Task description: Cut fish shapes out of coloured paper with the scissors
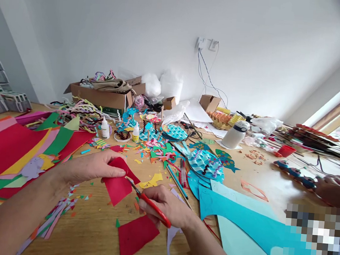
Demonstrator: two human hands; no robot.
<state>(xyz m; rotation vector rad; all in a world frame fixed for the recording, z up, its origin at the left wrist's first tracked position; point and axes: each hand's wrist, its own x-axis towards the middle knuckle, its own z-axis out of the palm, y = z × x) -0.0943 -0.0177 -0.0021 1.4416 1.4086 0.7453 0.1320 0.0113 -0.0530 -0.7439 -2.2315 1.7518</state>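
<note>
My left hand [103, 164] pinches a piece of red paper [117, 188] above the wooden table, thumb on top. My right hand [163, 206] is closed round the red handles of a pair of scissors [154, 208]. The scissors' blades point up and left and meet the edge of the held red paper near my left thumb. Below, a second red paper piece [137, 235] lies on the table, under my right hand. Yellow scraps [152, 180] lie just behind the scissors.
Coloured sheets [10, 149] cover the left side. Glue bottles [105, 129], paper scraps and blue paper discs [204, 166] lie ahead. Blue sheets [247, 225] and a white bottle [234, 135] stand or lie to the right. Another person's hand [335, 189] is at far right.
</note>
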